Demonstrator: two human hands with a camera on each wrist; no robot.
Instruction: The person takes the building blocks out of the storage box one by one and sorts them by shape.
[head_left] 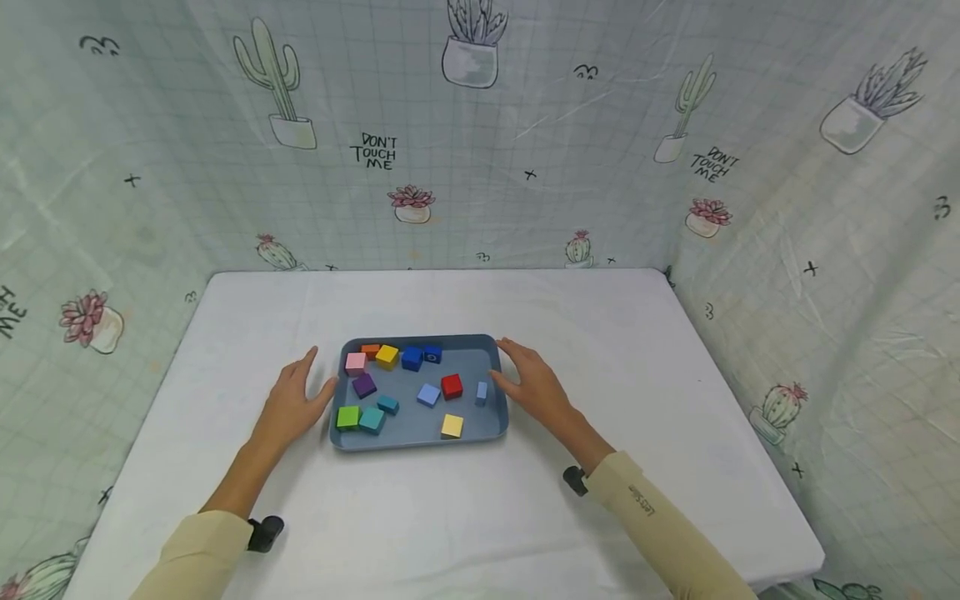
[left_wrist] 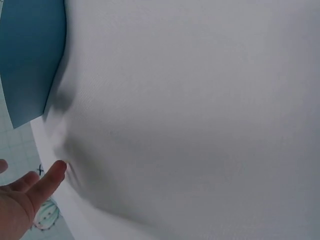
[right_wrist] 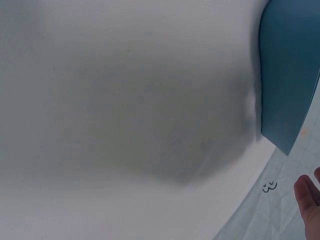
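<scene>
A blue-grey tray (head_left: 411, 423) lies on the table with several coloured blocks in it. At its left end is my left hand (head_left: 294, 403), fingers spread and thumb beside the rim; whether it touches cannot be told. My right hand (head_left: 537, 385) is at the right end, its fingertips close to the upper right corner. Inside the tray are a red block (head_left: 452, 386), a pale yellow block (head_left: 452, 426), a green block (head_left: 348, 418), a purple block (head_left: 364, 385) and a pink block (head_left: 356, 363). Both wrist views show the tray's outer wall (left_wrist: 32, 55) (right_wrist: 287, 75) apart from the visible fingers.
The white-covered table (head_left: 600, 333) extends around the tray on all sides. A patterned curtain (head_left: 525, 217) with plant drawings hangs behind the table and along both sides. Dark wrist devices (head_left: 265, 533) are on both forearms.
</scene>
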